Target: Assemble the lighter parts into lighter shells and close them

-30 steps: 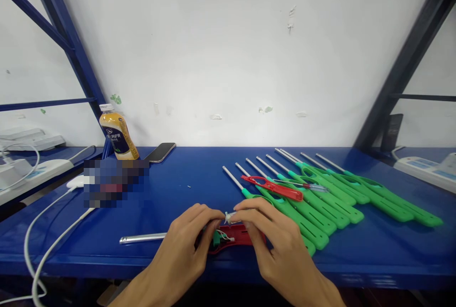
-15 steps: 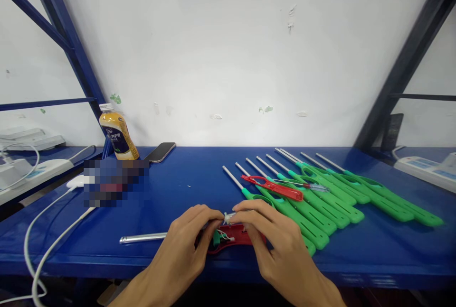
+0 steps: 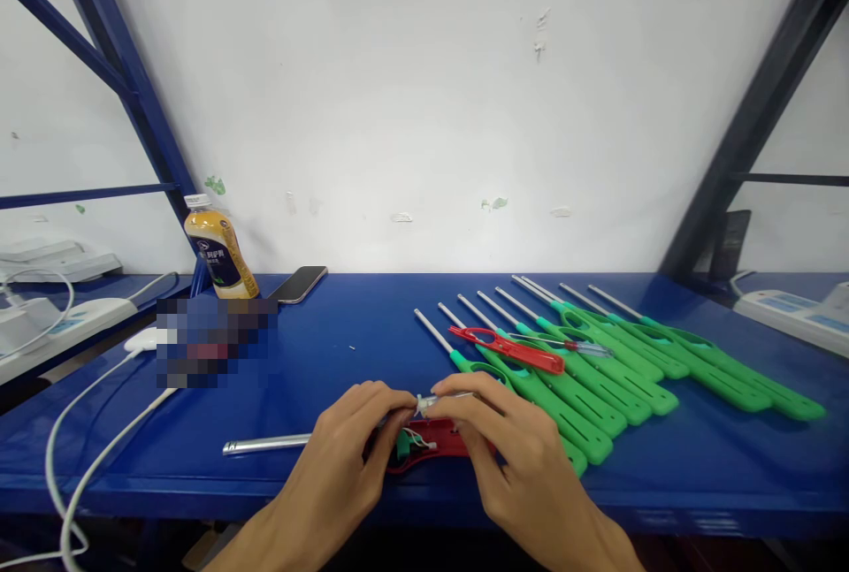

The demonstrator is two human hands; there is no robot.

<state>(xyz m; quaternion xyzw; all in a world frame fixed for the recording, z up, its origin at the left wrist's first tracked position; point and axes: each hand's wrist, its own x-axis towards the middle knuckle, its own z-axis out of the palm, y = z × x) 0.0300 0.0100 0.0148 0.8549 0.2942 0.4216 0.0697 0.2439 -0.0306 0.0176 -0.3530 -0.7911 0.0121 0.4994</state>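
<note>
A red lighter half-shell point(image 3: 447, 439) lies open near the table's front edge, with a green part point(image 3: 403, 443) and white wires inside. Its metal tube point(image 3: 265, 444) points left, partly hidden by my left hand point(image 3: 358, 448). That hand is closed, thumb and fingers together at the shell's left end and at a small clear piece point(image 3: 424, 405). My right hand point(image 3: 517, 448) pinches the clear piece from the right, its thumb over the red shell. Fingers hide much of the piece.
Several green lighters point(image 3: 584, 377) lie in a row on the right, with a red half-shell point(image 3: 510, 349) and a screwdriver point(image 3: 590, 348) on top. At the left are a bottle point(image 3: 222, 254), a phone point(image 3: 302, 284) and white cables point(image 3: 86, 422).
My right index finger and the clear piece have shifted very slightly. Everything else stays where it was.
</note>
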